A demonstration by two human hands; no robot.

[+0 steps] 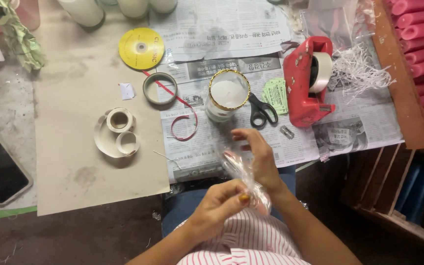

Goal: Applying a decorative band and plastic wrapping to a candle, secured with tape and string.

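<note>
Crinkling clear plastic wrap [244, 176] between left hand [219, 206] and right hand [258, 157]

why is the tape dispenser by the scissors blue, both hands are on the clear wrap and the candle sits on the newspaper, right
One thing is off: the tape dispenser is red, not blue, as the head view shows. The rest holds: it sits by the scissors, the left hand and right hand hold the clear wrap, and the candle sits on the newspaper.
</note>
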